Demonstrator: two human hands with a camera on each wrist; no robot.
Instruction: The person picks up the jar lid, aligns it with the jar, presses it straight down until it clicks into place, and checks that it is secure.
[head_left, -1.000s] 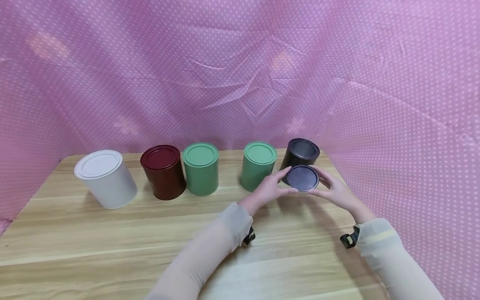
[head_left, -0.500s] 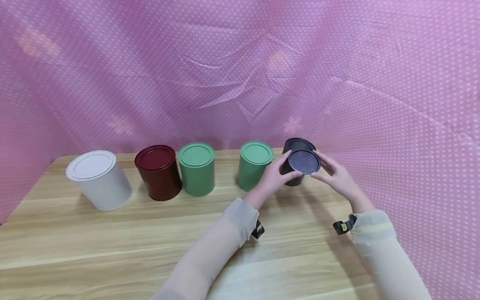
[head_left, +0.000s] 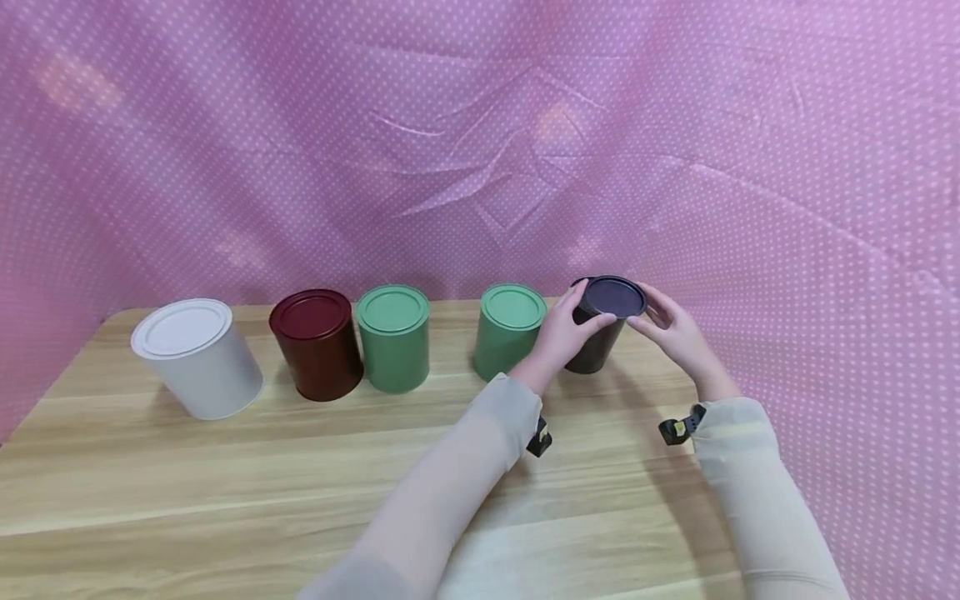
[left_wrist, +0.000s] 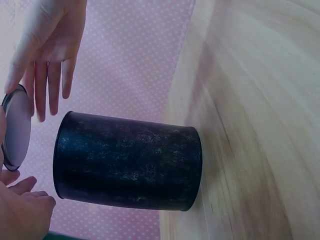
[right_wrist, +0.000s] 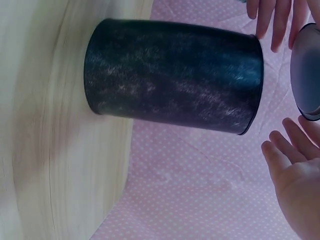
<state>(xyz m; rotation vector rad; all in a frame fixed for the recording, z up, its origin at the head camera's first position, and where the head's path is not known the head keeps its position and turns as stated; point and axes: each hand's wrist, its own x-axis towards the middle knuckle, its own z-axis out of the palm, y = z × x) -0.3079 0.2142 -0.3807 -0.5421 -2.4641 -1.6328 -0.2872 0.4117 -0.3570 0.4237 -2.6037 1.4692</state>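
Note:
A dark, round can lid (head_left: pixel 615 296) is held by its rim between both hands, over the black can (head_left: pixel 591 354). My left hand (head_left: pixel 561 335) grips the lid's left side, and my right hand (head_left: pixel 678 340) grips its right side, thumbs toward me. In the left wrist view the lid (left_wrist: pixel 17 127) hangs apart from the upright black can (left_wrist: pixel 127 161), its pale underside facing the can. The right wrist view likewise has a gap between lid (right_wrist: pixel 306 70) and can (right_wrist: pixel 172 75). The lid hides most of the can's top in the head view.
A green can (head_left: pixel 510 337) stands close left of my left hand. Farther left are another green can (head_left: pixel 397 354), a dark red can (head_left: pixel 322 358) and a white can (head_left: pixel 210 375), all lidded. Pink dotted cloth (head_left: pixel 480 150) hangs behind and right of the wooden table (head_left: pixel 300 483).
Both hands have carried the lid away from me and up, from in front of the black can to over its top. The view has shifted slightly; the other cans stay put.

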